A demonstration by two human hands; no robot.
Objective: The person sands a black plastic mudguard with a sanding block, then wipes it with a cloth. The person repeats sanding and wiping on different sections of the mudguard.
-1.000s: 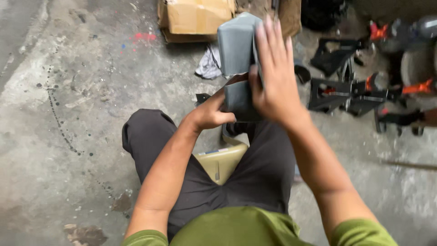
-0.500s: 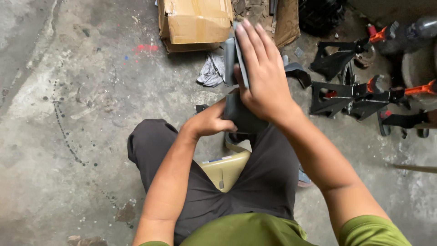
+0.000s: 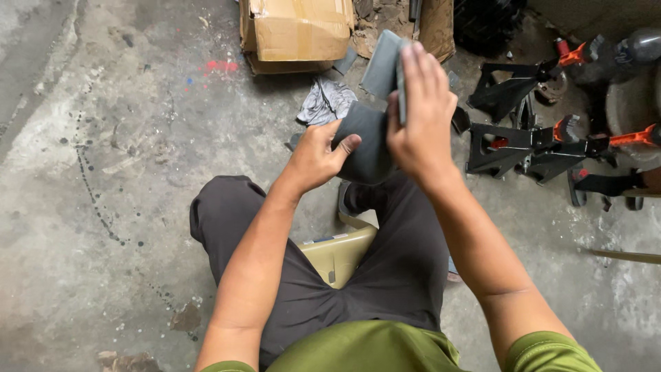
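I have a dark grey moulded part [image 3: 368, 141] up in front of me, over my knees, held clear of the concrete floor [image 3: 103, 172]. My left hand [image 3: 318, 155] is curled around its lower left edge, thumb lying across the face. My right hand [image 3: 421, 117] lies nearly flat, fingers straight, pressing a thin grey pad [image 3: 385, 63] against the upper edge; it presses more than it grips.

That flat right hand is my worry. With nothing closed around the pad, I think a hard stroke could skid it off the edge and let my fingertips run along the rim. The left hand has only one side of the part, so a push from the right may twist it out of my grasp and drop it onto the floor or the tan stool [image 3: 339, 255] between my legs.

Beyond the part lie a crumpled grey rag [image 3: 325, 102] and a cardboard box [image 3: 297, 31]; black jack stands with orange handles [image 3: 530, 141] stand to my right, near enough for a falling part to hit.
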